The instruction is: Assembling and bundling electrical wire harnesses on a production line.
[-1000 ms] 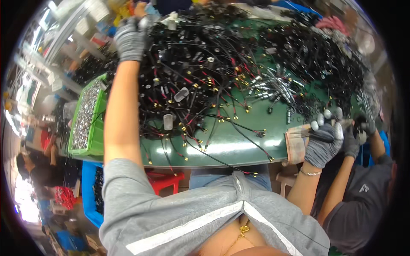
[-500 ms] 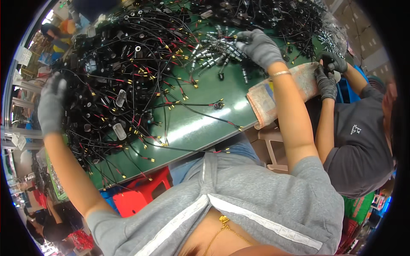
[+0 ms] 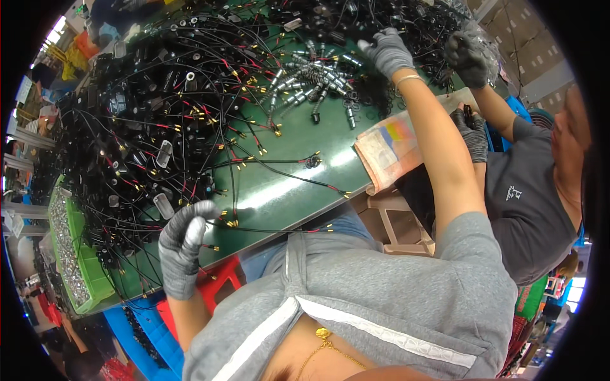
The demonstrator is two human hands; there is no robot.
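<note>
Wires (image 3: 200,114) in a tangle across table (image 3: 298,143), reaching near left hand (image 3: 181,254): fingers curled, thumb apart, any grip impossible to tell. Right hand (image 3: 393,57) out by black parts (image 3: 346,25), thumb away from fingers, hold likewise unclear. Seemingly a reaching step; next move, by judgement, calling for a precise fingertip pinch.
</note>
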